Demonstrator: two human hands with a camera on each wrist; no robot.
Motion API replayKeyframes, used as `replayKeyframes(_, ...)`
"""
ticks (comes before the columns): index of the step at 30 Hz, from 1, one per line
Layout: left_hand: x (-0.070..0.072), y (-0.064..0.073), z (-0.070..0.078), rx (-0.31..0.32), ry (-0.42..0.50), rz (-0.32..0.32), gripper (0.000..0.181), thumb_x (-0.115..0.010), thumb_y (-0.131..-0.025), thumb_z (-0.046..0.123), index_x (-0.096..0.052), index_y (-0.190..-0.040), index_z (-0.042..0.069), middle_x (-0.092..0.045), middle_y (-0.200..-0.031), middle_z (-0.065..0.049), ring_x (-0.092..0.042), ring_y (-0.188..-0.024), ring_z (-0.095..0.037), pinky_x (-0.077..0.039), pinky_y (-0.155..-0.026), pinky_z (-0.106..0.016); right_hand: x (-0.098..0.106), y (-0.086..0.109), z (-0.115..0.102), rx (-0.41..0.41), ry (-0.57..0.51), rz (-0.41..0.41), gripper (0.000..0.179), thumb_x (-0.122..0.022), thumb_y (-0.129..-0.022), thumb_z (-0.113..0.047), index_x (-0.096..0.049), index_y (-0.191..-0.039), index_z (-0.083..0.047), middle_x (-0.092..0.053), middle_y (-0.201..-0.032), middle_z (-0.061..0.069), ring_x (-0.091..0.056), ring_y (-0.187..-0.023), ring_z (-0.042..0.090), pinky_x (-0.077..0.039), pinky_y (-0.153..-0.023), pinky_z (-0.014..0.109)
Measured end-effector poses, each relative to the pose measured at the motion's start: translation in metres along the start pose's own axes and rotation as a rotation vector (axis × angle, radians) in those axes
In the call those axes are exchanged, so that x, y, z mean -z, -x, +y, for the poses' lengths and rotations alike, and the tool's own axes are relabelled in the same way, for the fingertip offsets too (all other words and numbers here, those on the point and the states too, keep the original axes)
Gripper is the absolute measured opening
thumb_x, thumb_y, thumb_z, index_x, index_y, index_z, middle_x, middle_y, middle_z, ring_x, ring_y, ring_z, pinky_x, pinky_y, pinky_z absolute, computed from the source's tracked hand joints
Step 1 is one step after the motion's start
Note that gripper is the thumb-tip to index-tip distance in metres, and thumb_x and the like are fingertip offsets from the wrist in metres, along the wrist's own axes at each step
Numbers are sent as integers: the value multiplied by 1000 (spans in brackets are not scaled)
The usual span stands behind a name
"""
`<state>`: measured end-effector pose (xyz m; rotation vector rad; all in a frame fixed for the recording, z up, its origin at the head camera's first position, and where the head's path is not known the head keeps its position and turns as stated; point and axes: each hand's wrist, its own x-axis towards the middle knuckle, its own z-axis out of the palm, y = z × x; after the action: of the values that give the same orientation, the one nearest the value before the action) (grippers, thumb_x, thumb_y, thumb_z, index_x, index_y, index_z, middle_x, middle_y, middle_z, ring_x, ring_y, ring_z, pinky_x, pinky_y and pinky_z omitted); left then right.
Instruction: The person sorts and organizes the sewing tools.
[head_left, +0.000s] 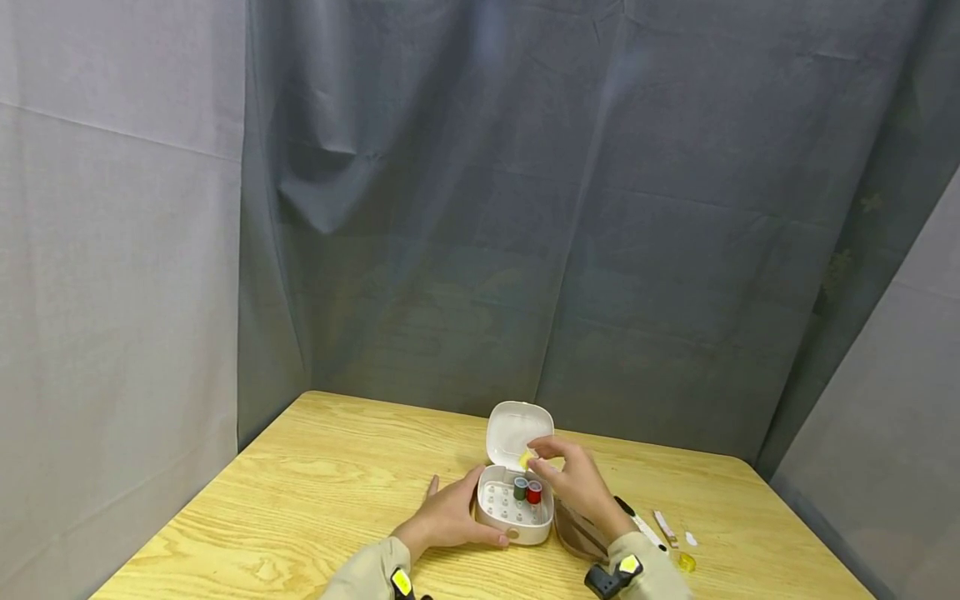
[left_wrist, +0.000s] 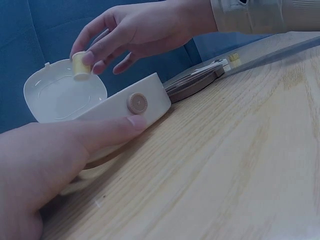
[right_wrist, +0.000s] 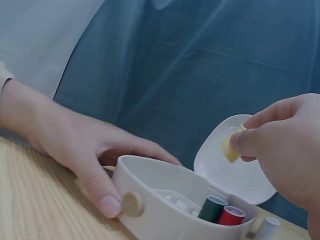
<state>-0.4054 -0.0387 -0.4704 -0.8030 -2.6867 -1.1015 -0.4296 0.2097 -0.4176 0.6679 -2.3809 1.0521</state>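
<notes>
- Head view: the yellow spool looks light and firm, probably easy to carry; its smooth rims may slip, so the wound middle seems the better hold. It is small, held above the back of an open white box, in front of the raised lid. The right hand pinches it; the left hand holds the box's left side. A green spool and red spool stand together inside, among small pegs.
- Left wrist view: thumb and fingertips are clamped on the yellow spool, which shows as a short, tilted cylinder with paler ends. The left thumb presses the box front, beside a round tan button.
- Right wrist view: the yellow spool, partly covered by fingers, tilts before the lid. The box looks stiff, likely plastic.
</notes>
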Motion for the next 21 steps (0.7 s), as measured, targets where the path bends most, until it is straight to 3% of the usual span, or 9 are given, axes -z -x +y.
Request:
replayKeyframes(6,0,0,0,11,-25,3,118,-87,-69,68,-37,-158,10,-55,-150,-6,-50,-138,-27,-7,-114,-76,-11,0,-1,25,-16,-40,21,-82,-90,-11,-77,-110,-13,-73,-101,-5,-68,-99,26,-52,-90,60)
replayKeyframes(9,1,0,1,14,-28,2,119,-86,-69,69,-36,-159,9,-54,-151,-8,-50,-138,-27,-7,-114,-76,-16,0,-1,44,4,-47,22,-83,-89,-9,-77,-110,-11,-73,-97,-5,-68,-97,26,-54,-88,56)
replayKeyframes(16,1,1,0,20,-33,-4,120,-84,-71,71,-35,-160,8,-52,-153,-9,-49,-139,-27,-6,-114,-76,-28,1,2,86,54,-51,21,-83,-88,-7,-76,-108,-9,-74,-94,-3,-68,-89,18,-57,-73,32)
replayKeyframes(21,-1,1,-2,25,-44,3,121,-83,-69,73,-35,-160,9,-53,-152,-8,-50,-138,-26,-7,-115,-74,-32,3,2,82,61,-54,20,-83,-88,-6,-75,-106,-11,-72,-90,-6,-65,-83,13,-58,-75,34)
